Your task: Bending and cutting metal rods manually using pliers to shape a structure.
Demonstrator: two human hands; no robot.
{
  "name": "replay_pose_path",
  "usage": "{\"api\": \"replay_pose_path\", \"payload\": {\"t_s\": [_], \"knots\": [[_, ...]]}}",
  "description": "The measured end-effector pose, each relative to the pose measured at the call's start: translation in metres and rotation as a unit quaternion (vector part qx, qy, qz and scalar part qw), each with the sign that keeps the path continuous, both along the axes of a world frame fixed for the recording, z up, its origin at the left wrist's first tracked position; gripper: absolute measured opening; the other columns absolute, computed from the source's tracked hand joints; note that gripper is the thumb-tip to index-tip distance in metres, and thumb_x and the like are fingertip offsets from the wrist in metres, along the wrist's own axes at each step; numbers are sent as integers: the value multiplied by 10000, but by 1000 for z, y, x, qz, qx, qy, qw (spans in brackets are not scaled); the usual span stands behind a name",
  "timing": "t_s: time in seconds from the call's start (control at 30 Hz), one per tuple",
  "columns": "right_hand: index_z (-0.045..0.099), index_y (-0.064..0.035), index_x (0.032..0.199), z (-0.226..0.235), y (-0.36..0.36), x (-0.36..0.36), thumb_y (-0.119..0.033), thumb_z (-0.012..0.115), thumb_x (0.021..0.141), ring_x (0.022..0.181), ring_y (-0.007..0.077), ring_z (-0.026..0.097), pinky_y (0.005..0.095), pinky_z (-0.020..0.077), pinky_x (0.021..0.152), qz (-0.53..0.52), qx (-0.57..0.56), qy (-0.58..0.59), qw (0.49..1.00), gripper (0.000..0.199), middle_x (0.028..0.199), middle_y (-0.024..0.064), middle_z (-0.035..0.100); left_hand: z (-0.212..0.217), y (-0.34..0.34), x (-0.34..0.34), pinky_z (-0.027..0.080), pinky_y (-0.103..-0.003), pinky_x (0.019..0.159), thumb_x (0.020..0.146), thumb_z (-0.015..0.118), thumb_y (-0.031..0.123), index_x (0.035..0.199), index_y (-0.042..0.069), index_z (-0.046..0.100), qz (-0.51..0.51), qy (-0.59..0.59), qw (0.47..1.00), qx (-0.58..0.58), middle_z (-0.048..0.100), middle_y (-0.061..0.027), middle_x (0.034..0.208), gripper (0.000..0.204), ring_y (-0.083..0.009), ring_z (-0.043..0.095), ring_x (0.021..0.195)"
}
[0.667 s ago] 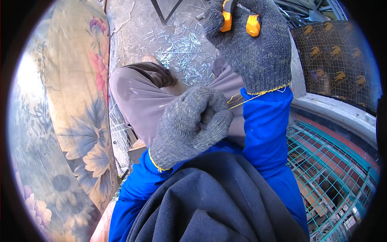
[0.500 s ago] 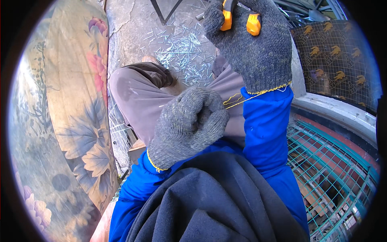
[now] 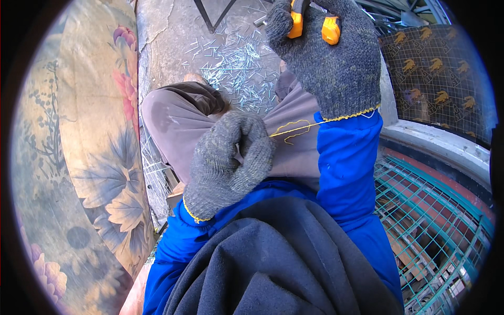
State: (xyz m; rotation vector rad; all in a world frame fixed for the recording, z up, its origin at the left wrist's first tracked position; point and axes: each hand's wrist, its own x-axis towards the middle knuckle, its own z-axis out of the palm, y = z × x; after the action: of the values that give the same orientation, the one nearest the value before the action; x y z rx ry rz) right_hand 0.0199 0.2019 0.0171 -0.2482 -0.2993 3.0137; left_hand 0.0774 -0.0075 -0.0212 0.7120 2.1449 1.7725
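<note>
My left hand (image 3: pixel 226 163), in a grey knitted glove, pinches a loose yellow thread (image 3: pixel 297 128) between thumb and fingers. The thread runs taut to the yellow-edged cuff of my right glove, with a slack curl hanging below it. My right hand (image 3: pixel 336 63), gloved alike, is raised at the top of the view, back upward. It grips a hand tool with orange and black handles (image 3: pixel 297 20), which looks like pliers or cutters; its head is out of view. The second orange handle end (image 3: pixel 331 30) pokes out between the fingers.
Many short cut metal rods (image 3: pixel 239 65) lie scattered on the concrete floor beyond my bent legs (image 3: pixel 178 118). Flower-patterned padding (image 3: pixel 105 157) stands at the left. A green wire mesh rack (image 3: pixel 430 220) is at the right, below a dark printed panel (image 3: pixel 436 79).
My left hand has drawn left, away from the right cuff, pulling the yellow thread out longer and straighter. The right hand and its tool have hardly moved.
</note>
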Motion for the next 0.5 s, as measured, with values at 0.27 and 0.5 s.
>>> {"api": "replay_pose_path", "payload": {"t_s": [0.27,0.5], "knots": [[628,-15,945,-1,2,2,-139,638,955,874,256,653,390,566,800,-19,-6,-15,1000,126,866,107,634,7,-20,-6,479,-241,732,946,642,0,1081,8,571,72,-71,995,26,565,-12,894,153,-92,553,798],[636,2,886,-13,6,-5,-245,564,991,763,301,639,394,526,720,-25,167,63,984,278,793,155,632,11,-53,-26,514,-243,776,984,621,-6,1156,-19,597,177,-44,982,48,652,-52,1007,174,-88,605,877]]}}
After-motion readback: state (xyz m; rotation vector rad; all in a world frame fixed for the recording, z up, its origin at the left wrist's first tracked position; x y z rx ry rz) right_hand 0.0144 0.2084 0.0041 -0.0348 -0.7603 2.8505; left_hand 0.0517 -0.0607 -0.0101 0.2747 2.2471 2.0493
